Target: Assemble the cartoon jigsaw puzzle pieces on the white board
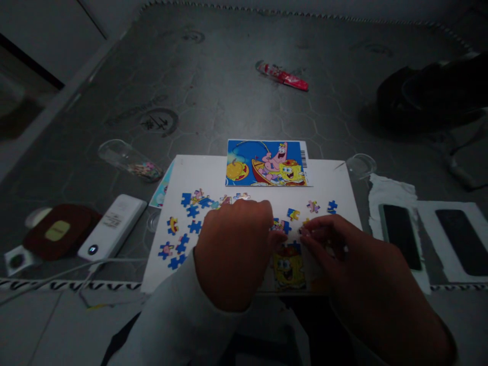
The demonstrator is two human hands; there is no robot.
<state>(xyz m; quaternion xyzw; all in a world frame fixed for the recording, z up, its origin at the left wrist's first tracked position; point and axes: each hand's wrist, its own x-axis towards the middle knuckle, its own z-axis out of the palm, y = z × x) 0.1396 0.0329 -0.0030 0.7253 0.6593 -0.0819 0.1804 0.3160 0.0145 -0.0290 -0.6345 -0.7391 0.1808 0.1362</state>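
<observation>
My left hand (236,249) is curled over the middle of the white board, thumb and fingers drawn together beside a blue and pink jigsaw piece (282,225). Whatever it may grip is hidden under the knuckles. To its right, my right hand (354,264) pinches a small jigsaw piece at its fingertips, mostly covered by them. Between and just below the hands lies a joined section (288,269) showing a yellow cartoon face. Loose pieces (194,227) are scattered left of my left hand. A few more, such as a blue one (332,206), lie beyond my right hand.
A picture card (267,162) lies at the board's (198,173) far edge. Left are a tipped clear cup (129,160), a white power bank (112,231) with cable and a brown case (63,231). Right are another clear cup (360,166) and two phones (400,236). A red packet (284,76) lies farther back.
</observation>
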